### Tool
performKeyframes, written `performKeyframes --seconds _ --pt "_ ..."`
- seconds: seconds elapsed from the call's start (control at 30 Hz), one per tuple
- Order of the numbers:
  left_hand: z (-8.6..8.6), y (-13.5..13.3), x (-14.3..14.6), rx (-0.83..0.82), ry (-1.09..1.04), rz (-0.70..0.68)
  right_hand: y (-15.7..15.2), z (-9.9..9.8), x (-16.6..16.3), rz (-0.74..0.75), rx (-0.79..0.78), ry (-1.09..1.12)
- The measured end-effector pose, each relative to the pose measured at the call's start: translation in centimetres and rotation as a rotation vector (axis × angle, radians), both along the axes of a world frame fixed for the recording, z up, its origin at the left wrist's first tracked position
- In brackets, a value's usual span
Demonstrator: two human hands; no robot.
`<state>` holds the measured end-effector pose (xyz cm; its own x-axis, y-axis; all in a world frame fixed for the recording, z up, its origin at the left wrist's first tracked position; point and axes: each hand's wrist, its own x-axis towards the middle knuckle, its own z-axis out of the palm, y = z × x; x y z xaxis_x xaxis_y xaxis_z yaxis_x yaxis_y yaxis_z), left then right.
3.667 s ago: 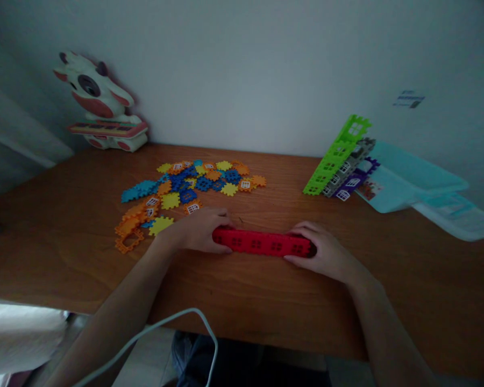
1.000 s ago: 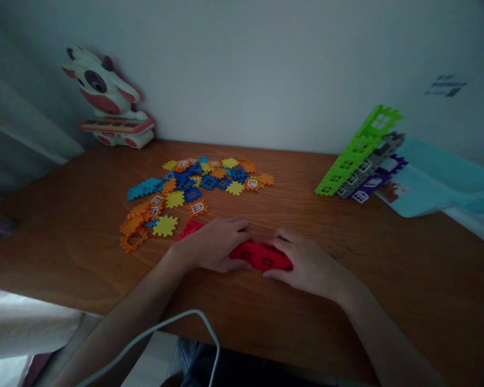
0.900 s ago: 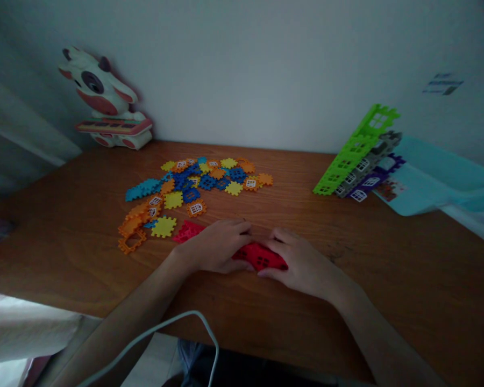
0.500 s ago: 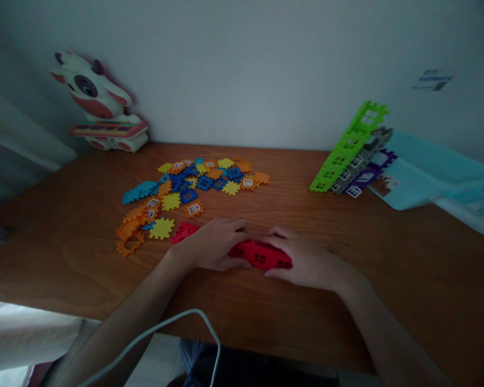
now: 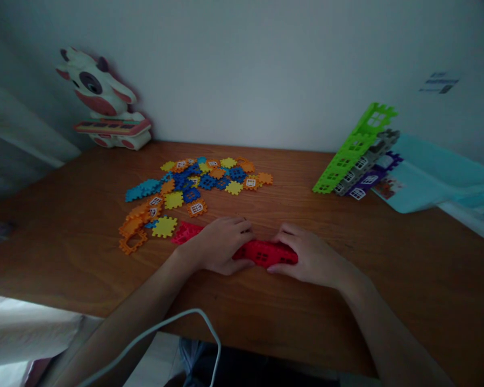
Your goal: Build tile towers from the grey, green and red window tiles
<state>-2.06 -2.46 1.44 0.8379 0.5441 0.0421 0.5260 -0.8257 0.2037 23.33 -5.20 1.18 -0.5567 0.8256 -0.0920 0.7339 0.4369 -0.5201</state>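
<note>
A long red strip of interlocking building tiles [image 5: 262,255] with small window cut-outs lies low over the front of the wooden table. My left hand [image 5: 225,244] grips its left part, thumb in front and fingers behind. At its right end, my right hand [image 5: 302,253] pinches the strip the same way. Just left of my left hand, more red tiles [image 5: 186,232] show on the table, partly covered by that hand; whether they join the strip I cannot tell. A yellow tile [image 5: 164,227] lies beside them.
Loose orange, yellow and blue tiles [image 5: 191,194] spread over the table's left middle. Green, grey and purple tile strips [image 5: 342,161] lean against a light-blue bin [image 5: 423,183] at the right. A cow toy keyboard [image 5: 108,126] stands back left. A white cable [image 5: 165,322] loops in front.
The red strip has straightened from a slight bend. My right hand has shifted slightly right with its end. The whole view has moved a little.
</note>
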Motion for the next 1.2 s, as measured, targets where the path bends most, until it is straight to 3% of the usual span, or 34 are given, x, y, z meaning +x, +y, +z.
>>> performKeyframes --seconds 0.13,0.3,0.43,0.5,0.63,0.97,1.2 --pt "0.0 0.0 0.0 0.023 0.002 0.009 0.2 -1.4 -0.3 -0.007 -0.070 0.226" --pt "-0.1 0.0 0.3 0.052 -0.001 0.011 0.4 -2.9 -1.3 0.013 -0.131 0.658" --pt "-0.4 -0.1 0.5 0.070 0.010 0.038 0.4 -3.4 -2.1 -0.228 -0.272 1.016" --pt "-0.4 -0.2 0.7 0.067 0.009 0.037 0.4 -3.4 -2.4 -0.344 -0.347 1.089" --pt "-0.3 -0.2 0.9 0.048 -0.007 0.032 0.4 -3.3 -2.9 -0.414 -0.308 1.018" --pt "-0.3 -0.2 1.1 0.056 -0.007 0.038 0.3 -2.7 -3.3 -0.395 -0.176 0.711" --pt "-0.6 0.0 0.7 0.116 -0.008 0.038 0.1 -1.1 -2.1 -0.108 -0.098 0.400"
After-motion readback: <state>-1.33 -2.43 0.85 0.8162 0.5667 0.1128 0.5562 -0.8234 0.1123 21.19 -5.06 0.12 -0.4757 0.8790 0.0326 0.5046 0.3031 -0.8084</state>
